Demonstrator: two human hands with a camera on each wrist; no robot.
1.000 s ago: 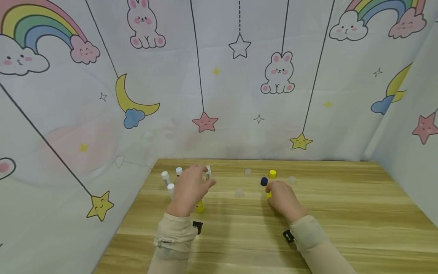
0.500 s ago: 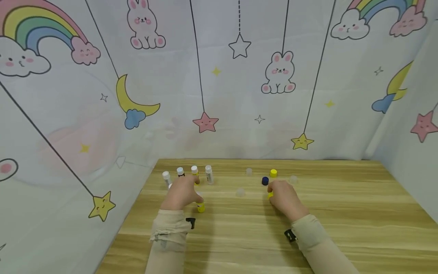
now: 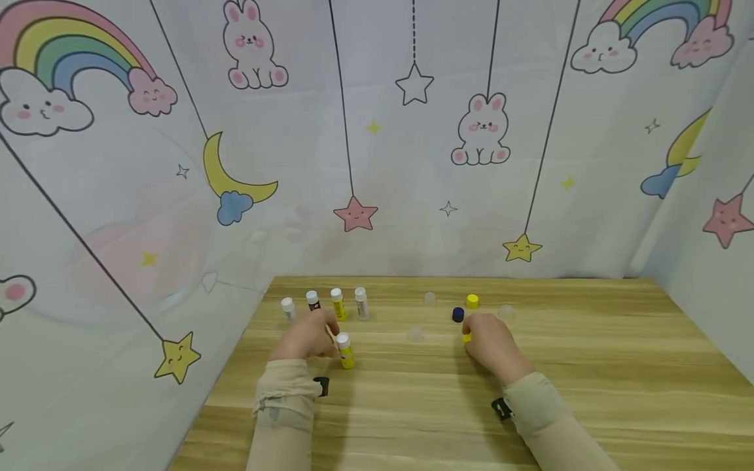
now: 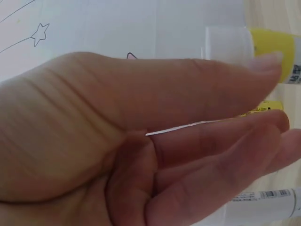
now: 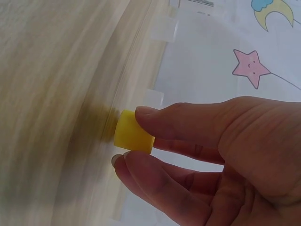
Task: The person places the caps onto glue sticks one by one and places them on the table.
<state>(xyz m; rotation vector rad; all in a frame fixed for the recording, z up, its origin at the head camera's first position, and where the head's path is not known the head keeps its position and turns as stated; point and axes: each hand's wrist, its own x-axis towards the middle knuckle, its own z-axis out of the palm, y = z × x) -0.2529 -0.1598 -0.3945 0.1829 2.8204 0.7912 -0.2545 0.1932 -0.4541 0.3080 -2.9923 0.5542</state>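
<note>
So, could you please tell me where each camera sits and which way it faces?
Head: worn on the head, facing forward and down at the wood-grain table; left hand, right hand and beige sleeves show.
Left wrist: worn there, facing the left hand by a white-capped yellow cylindrical tube, contact unclear.
Right wrist: worn there, facing the right hand pinching a short yellow cylindrical cap.
Shared: head and right wrist views both show that cap.

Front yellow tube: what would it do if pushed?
The front yellow tube would probably tip, standing tall on a narrow base. Once down, it may roll, since its sides look round. Its straight wall suggests it's stiff.
</note>
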